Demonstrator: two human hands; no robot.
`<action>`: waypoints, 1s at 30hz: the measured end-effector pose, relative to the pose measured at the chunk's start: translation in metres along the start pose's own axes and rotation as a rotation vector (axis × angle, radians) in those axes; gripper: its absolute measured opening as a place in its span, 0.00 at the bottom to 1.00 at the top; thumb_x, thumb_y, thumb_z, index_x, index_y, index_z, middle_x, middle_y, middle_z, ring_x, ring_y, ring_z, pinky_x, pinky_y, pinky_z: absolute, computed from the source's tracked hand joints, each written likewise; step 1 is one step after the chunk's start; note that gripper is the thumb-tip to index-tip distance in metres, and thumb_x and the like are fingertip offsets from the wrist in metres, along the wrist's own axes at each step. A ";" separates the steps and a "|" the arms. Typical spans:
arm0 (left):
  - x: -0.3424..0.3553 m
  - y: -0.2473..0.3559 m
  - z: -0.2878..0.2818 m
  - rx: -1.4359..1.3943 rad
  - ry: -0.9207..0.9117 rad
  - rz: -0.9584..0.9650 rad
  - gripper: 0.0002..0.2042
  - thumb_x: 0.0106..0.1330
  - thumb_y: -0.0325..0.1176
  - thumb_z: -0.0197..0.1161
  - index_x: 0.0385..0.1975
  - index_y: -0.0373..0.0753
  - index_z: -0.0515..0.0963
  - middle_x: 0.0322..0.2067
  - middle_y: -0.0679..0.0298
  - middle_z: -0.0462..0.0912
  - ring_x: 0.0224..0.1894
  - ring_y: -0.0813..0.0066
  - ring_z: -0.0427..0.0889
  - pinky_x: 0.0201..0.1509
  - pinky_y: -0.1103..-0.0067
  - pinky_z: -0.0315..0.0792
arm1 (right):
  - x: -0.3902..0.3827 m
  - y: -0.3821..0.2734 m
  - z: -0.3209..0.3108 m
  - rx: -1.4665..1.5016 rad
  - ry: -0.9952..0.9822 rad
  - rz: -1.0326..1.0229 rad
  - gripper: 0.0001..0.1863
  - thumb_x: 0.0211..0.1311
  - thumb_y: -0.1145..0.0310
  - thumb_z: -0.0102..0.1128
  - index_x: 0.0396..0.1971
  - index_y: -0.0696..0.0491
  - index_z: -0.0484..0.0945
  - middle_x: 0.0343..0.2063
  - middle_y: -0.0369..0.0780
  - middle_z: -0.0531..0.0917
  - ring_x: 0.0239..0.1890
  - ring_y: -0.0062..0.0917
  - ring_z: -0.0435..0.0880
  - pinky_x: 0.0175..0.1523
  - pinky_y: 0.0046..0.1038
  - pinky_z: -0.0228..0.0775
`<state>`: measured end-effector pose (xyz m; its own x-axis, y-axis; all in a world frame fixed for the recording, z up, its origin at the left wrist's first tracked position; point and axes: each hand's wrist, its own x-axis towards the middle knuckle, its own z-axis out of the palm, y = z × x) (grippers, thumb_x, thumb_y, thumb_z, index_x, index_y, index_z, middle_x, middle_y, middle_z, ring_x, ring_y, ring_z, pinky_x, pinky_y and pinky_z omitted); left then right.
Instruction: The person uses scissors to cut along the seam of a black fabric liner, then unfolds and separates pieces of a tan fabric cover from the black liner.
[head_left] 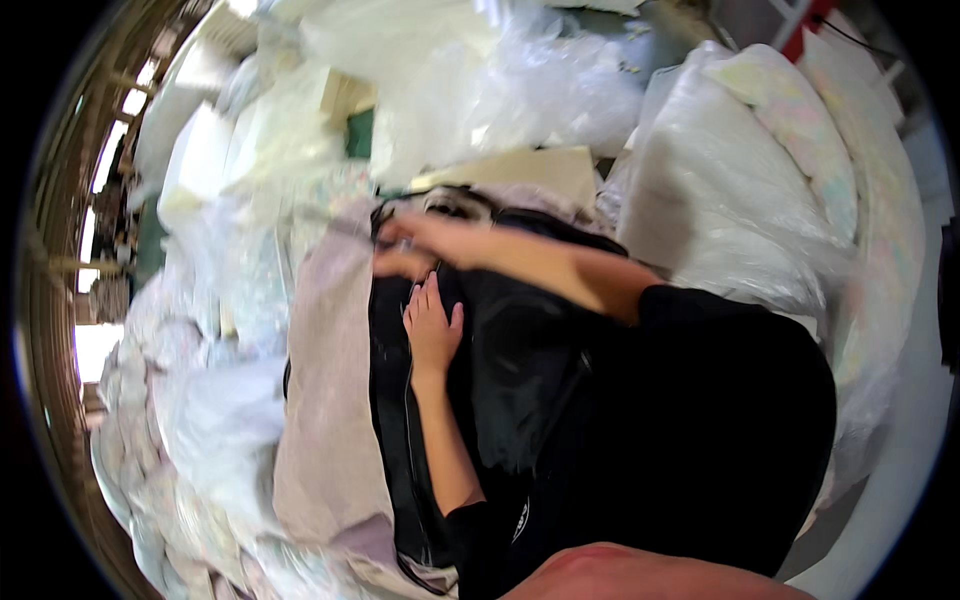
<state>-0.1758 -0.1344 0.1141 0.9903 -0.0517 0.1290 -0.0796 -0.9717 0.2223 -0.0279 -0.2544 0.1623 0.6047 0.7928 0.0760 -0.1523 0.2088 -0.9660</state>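
Observation:
My left hand [432, 328] lies flat with its fingers stretched forward on a black fabric band [392, 400] that has a long zip-like line along it. Just beyond it my right hand [432, 243], smeared by motion, reaches across from the right. A thin grey tool [345, 226], also blurred, points left from its fingers; its kind is unclear. Beige-pink cloth [330, 400] spreads to the left of the band. Shiny black fabric [515, 375] lies to the right, partly covered by my right arm and black clothing.
Clear plastic bags [215, 400] with pale contents pile up on the left. A large filled plastic bag [740, 190] stands at the right. Plastic sheeting [540, 80] and a cream-coloured flat piece [530, 170] lie beyond my hands, with a small box [347, 95] further left.

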 end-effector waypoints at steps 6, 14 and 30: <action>-0.137 -0.012 -0.126 -0.619 -0.176 -0.256 0.25 0.68 0.30 0.59 0.65 0.36 0.65 0.65 0.52 0.68 0.68 0.58 0.66 0.71 0.70 0.58 | -0.015 0.029 -0.072 -0.204 0.020 0.129 0.21 0.65 0.54 0.64 0.20 0.52 0.72 0.12 0.32 0.70 0.14 0.15 0.68 0.21 0.22 0.55; -0.448 0.043 -0.156 0.175 1.051 -1.294 0.26 0.74 0.36 0.52 0.68 0.33 0.58 0.53 0.52 0.77 0.54 0.62 0.77 0.57 0.69 0.70 | -0.028 0.129 -0.083 0.146 0.055 0.373 0.09 0.70 0.65 0.57 0.28 0.50 0.73 0.16 0.27 0.64 0.16 0.12 0.58 0.21 0.20 0.48; -0.579 0.415 0.085 0.012 0.136 -2.832 0.39 0.71 0.63 0.38 0.42 0.27 0.82 0.42 0.36 0.82 0.49 0.38 0.81 0.55 0.56 0.72 | -0.009 0.114 -0.080 0.175 -0.090 0.549 0.07 0.72 0.65 0.56 0.33 0.50 0.72 0.24 0.30 0.65 0.26 0.14 0.62 0.32 0.20 0.55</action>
<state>-0.7721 -0.5277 0.0496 -0.9230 0.3464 -0.1676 0.3633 0.9280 -0.0830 0.0117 -0.2832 0.0314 0.3331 0.8554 -0.3967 -0.5567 -0.1612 -0.8149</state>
